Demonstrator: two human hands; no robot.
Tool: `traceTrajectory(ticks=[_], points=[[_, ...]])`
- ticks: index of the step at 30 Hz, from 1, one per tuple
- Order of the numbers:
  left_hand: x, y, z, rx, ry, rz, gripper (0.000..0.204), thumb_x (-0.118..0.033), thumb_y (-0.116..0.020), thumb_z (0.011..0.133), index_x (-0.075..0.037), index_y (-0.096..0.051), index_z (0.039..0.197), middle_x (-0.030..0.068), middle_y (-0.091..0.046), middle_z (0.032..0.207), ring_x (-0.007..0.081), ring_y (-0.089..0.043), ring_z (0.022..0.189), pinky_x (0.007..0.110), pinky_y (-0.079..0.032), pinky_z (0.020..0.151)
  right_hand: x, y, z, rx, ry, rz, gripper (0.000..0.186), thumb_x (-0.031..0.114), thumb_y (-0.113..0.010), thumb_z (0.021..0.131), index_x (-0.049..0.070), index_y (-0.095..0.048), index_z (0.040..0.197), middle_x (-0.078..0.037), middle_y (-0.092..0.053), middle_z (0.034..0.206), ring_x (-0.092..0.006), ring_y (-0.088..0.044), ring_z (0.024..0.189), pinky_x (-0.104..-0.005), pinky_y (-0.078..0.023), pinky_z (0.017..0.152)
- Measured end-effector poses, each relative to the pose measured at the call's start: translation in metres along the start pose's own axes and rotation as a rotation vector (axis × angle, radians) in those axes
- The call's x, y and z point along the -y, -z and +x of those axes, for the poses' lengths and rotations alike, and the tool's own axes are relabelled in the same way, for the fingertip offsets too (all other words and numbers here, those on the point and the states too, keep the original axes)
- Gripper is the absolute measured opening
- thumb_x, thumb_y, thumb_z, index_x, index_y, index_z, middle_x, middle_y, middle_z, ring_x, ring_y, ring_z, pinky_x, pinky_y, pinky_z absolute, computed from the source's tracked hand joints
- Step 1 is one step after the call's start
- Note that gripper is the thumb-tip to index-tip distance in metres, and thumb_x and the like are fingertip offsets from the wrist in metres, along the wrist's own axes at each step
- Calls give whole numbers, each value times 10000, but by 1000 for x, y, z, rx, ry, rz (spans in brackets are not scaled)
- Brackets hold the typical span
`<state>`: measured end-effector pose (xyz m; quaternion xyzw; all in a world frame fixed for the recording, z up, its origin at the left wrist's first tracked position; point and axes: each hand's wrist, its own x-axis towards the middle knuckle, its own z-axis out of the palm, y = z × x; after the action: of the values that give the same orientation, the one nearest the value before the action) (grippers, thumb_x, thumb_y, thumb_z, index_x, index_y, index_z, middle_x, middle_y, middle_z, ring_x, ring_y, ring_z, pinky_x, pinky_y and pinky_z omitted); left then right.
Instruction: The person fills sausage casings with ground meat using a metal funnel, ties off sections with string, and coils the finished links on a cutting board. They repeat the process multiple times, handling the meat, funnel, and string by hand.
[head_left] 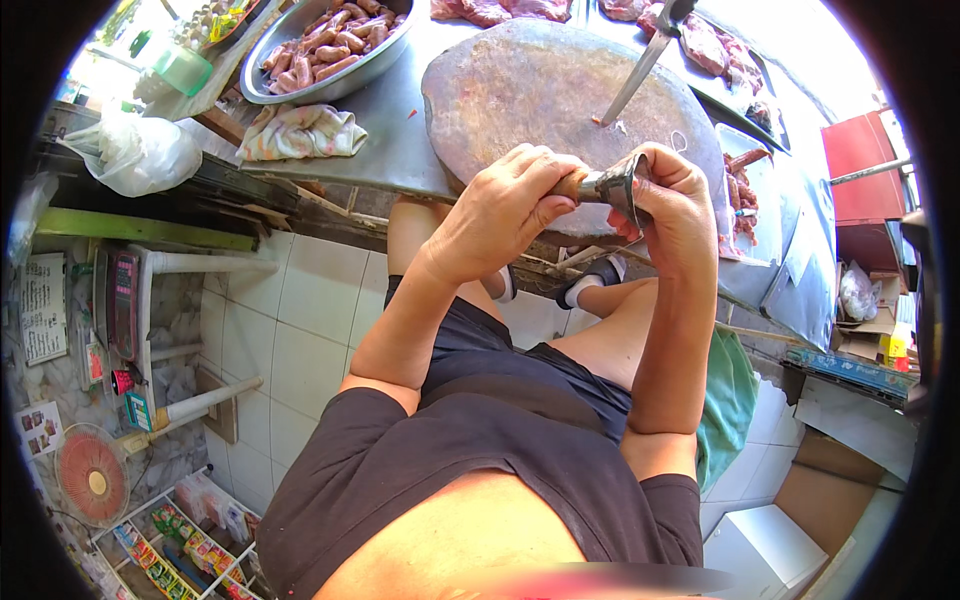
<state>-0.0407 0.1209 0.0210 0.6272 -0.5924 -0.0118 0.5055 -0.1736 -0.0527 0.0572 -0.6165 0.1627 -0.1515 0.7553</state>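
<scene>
My left hand (508, 205) is closed around the wooden handle of a metal tool (603, 186) held above the front edge of a round chopping board (515, 90). My right hand (663, 195) grips the tool's wider, dark-edged metal end, whose exact shape I cannot make out. A long knife (638, 80) stands upright, tip down on the board. Just right of the board, a white tray (760, 185) holds meat pieces.
A steel basin (258, 55) of sausages and a folded cloth (300, 130) lie left of the board. Meat trays (775, 110) sit behind, near the right. A white plastic bag (140, 150) is at left. My legs are under the steel table (385, 135).
</scene>
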Motion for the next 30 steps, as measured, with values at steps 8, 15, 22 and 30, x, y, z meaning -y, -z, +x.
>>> traceTrajectory(ticks=[8, 15, 22, 30], points=[[1, -5, 1, -28, 32, -35, 175, -105, -608, 971, -10, -591, 1117, 158, -618, 963, 359, -603, 874, 407, -497, 793, 21, 3, -3, 128, -1, -103, 157, 44, -735, 867, -10, -685, 1005, -59, -700, 863, -101, -671, 750, -213, -534, 594], [4, -8, -2, -52, 44, -24, 118, -70, -590, 970, 1, -583, 1064, 170, -612, 943, 372, -599, 849, 408, -498, 765, 38, 8, 3, 275, -16, -232, 262, 5, -692, 836, -25, -662, 1094, -74, -710, 868, -100, -666, 710, -222, -531, 580], [4, -11, -4, -52, 57, -13, 174, -20, -652, 912, -4, -561, 1060, 214, -610, 954, 442, -580, 914, 468, -480, 799, 24, -1, 9, 48, -14, -617, 193, 88, -746, 794, 13, -586, 718, 17, -526, 627, -51, -509, 583, -241, -418, 514], [4, -14, -2, -24, 57, 8, 191, -33, -664, 900, -10, -574, 1067, 203, -621, 964, 431, -591, 930, 485, -479, 811, 26, 6, 1, 107, -27, -502, 21, 11, -643, 783, 26, -652, 795, 42, -551, 639, -21, -493, 556, -201, -376, 487]])
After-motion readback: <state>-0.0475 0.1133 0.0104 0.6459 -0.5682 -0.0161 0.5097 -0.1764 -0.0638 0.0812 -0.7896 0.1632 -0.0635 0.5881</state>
